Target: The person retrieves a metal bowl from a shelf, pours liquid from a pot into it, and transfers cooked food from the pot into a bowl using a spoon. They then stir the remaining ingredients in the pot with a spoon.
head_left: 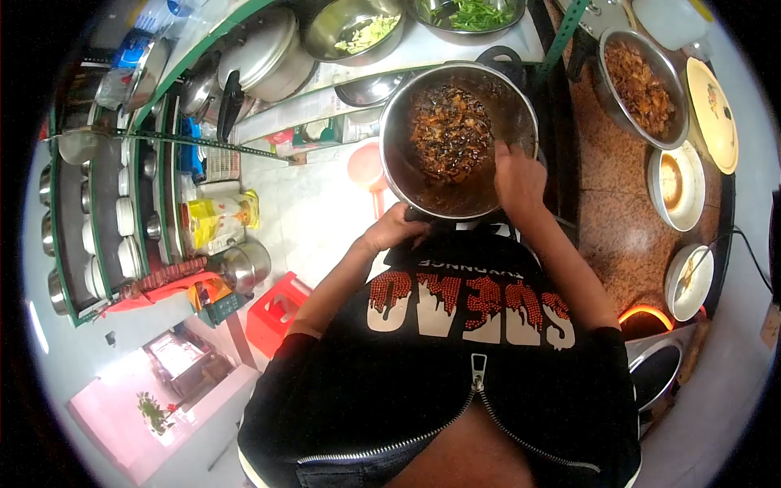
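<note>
A large metal pot [393,175] is held in front of my body, with dark brown, saucy chopped food [450,130] gathered on one side of its bottom. My left hand [389,232] is closed around the pot's near black handle. Over the pot's right inner wall, my right hand [521,180] is curled into a closed grip with the fingers pointing down. Whatever it holds is hidden beneath the hand. The pot's far handle [500,58] points away from me.
Bowls of chopped pale pieces [370,34] and green vegetables [480,15] stand on the shelf ahead. On the right, the brown counter [610,191] carries a bowl of cooked food [639,89], white bowls [687,183] and a glowing burner [647,317]. A red stool [277,313] stands left.
</note>
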A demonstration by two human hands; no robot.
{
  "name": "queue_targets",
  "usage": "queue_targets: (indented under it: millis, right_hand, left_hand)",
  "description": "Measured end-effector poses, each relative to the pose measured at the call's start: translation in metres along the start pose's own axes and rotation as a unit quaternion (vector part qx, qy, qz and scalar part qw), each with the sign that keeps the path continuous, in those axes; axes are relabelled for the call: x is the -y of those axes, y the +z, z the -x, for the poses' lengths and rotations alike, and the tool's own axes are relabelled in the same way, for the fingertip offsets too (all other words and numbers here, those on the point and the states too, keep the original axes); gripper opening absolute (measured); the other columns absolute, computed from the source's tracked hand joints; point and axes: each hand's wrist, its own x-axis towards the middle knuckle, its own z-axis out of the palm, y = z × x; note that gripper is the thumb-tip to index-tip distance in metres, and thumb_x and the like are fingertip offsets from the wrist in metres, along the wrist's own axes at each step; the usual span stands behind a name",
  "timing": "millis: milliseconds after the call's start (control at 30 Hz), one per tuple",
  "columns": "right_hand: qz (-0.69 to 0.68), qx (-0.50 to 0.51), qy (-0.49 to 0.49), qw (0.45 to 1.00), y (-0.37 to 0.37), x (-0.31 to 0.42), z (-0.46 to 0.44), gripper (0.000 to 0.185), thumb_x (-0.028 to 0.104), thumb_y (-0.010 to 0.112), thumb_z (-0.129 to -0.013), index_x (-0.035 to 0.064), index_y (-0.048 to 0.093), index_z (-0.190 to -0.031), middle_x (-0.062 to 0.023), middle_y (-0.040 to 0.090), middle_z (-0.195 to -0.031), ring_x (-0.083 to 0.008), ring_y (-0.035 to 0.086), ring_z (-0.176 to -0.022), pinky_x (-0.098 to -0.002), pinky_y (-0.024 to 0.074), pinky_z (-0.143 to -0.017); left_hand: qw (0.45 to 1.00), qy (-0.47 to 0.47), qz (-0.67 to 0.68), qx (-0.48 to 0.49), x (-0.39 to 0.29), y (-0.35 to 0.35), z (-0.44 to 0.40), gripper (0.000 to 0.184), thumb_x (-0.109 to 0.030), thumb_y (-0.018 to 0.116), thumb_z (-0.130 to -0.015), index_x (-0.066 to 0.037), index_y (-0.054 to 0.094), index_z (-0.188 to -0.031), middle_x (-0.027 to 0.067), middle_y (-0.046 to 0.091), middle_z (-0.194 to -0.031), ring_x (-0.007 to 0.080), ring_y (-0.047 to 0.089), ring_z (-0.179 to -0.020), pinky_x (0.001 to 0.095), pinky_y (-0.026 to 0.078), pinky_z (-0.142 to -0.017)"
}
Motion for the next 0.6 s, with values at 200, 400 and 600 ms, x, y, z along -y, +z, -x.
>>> queue_targets:
  millis: [200, 400, 600]
  right_hand:
    - [-0.008, -0.037, -0.017, 0.999, 0.008, 0.005, -0.02, 0.031, 0.006, 0.056, -0.077, 0.002, 0.058, -0.108, -0.0144, 0.062, -0.086, -0.0275, 0.065, -0.066, -0.0371, 0.0524, -0.054]
    - [-0.04, -0.049, -0.03, 0.998, 0.028, 0.008, -0.027, 0.037, 0.006, 0.054, -0.079, 0.0023, 0.056, -0.116, -0.0165, 0.062, -0.086, -0.0281, 0.064, -0.064, -0.0372, 0.0521, -0.053]
    - [-0.028, -0.028, -0.071, 0.997, 0.041, 0.01, -0.019, 0.042, 0.006, 0.054, -0.079, 0.0026, 0.055, -0.12, -0.0172, 0.063, -0.085, -0.0279, 0.063, -0.057, -0.0377, 0.0507, -0.047]
  left_hand:
    - [1.0, -0.019, 0.006, 0.019, -0.004, 0.0, -0.002, 0.019, 0.001, 0.059, -0.077, 0.0, 0.056, -0.096, 0.0026, 0.058, -0.073, 0.0111, 0.056, -0.061, 0.0252, 0.047, -0.057]
    - [0.999, -0.017, 0.008, 0.026, -0.017, 0.006, 0.003, 0.016, 0.003, 0.057, -0.079, 0.001, 0.055, -0.095, 0.0035, 0.056, -0.069, 0.0121, 0.055, -0.057, 0.0253, 0.045, -0.052]
    - [0.999, -0.008, -0.004, 0.035, -0.016, 0.005, 0.0, 0.01, 0.001, 0.057, -0.08, 0.0, 0.054, -0.089, 0.0036, 0.055, -0.066, 0.0123, 0.054, -0.055, 0.0256, 0.044, -0.051]
